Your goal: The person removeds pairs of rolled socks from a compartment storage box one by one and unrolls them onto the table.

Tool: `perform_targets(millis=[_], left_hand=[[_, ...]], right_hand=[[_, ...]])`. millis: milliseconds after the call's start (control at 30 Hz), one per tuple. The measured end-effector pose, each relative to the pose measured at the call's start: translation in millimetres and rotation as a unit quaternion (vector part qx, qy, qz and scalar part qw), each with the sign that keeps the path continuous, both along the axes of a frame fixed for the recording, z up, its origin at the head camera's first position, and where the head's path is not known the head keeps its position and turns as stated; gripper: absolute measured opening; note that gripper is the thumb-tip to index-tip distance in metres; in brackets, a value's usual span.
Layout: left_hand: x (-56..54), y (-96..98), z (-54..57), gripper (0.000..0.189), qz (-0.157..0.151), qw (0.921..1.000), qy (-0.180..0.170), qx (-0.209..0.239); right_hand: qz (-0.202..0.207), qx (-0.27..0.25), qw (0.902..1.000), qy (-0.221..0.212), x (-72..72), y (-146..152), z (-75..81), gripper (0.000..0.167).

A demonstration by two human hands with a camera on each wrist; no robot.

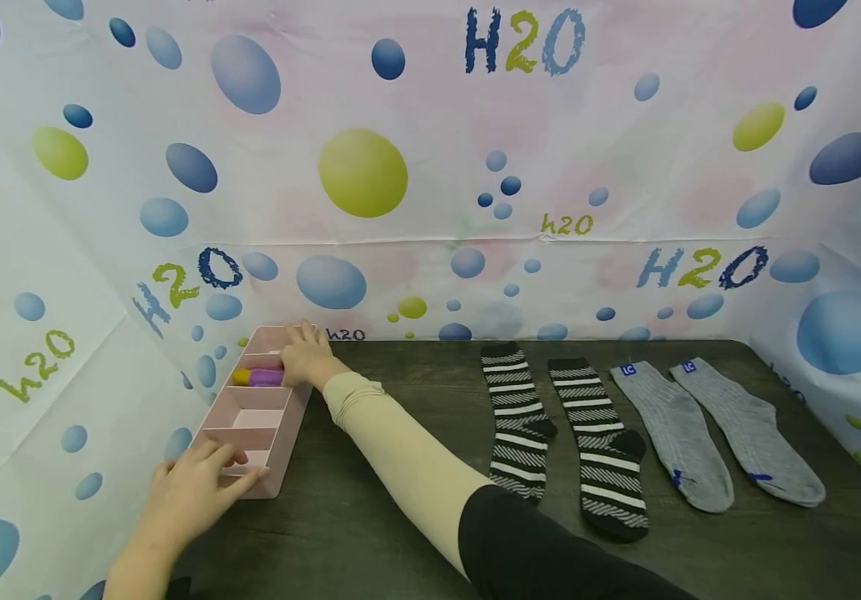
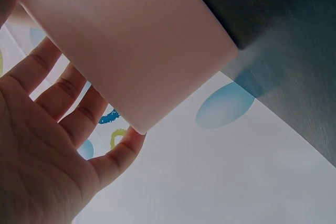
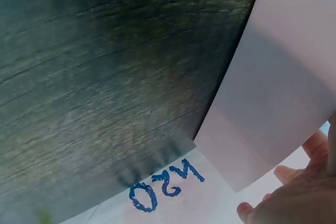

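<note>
A long pink compartment organizer (image 1: 285,446) sits at the table's left edge, against the wall sheet. My left hand (image 1: 193,492) grips its near end, fingers over the rim and thumb at the right corner. In the left wrist view, the fingers of the left hand (image 2: 58,129) curl over the organizer's edge (image 2: 131,51). My right hand (image 1: 308,357) holds the far right corner, fingers over the rim. In the right wrist view, part of the right hand (image 3: 299,192) shows beside the pink wall (image 3: 262,108). A yellow and purple item (image 1: 261,377), its kind unclear, lies in one compartment, partly behind the right hand.
Two black-and-white striped socks (image 1: 514,408) (image 1: 603,450) lie flat right of centre on the dark wooden table (image 1: 400,517). Two grey socks (image 1: 673,433) (image 1: 748,433) lie further right. A bubble-printed sheet (image 1: 430,167) covers the walls behind and beside the table.
</note>
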State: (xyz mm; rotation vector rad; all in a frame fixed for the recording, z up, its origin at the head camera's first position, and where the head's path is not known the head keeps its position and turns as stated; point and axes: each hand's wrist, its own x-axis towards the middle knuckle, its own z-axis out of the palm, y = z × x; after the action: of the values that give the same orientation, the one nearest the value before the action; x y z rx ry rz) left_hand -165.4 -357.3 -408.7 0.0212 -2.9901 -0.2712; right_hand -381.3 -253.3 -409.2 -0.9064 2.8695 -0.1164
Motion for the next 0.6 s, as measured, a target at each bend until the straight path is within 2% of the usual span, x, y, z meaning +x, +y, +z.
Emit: perform_targets(millis=[167, 367, 600], left_hand=[[0.8, 0.5, -0.1, 0.047, 0.002, 1.0000, 0.001, -0.002], [1.6, 1.3, -0.4, 0.046, 0.003, 1.0000, 0.005, -0.007], [1.4, 2.0, 2.1, 0.047, 0.004, 1.0000, -0.003, -0.004]], right_hand=[[-0.003, -0.008, 1.0000, -0.003, -1.4, -2, -3.9, 0.012], [0.007, -0.027, 0.9993, 0.026, -3.4, -1, -10.5, 0.013], [0.023, -0.011, 0.9983, 0.052, -4.1, -1, -10.1, 0.015]])
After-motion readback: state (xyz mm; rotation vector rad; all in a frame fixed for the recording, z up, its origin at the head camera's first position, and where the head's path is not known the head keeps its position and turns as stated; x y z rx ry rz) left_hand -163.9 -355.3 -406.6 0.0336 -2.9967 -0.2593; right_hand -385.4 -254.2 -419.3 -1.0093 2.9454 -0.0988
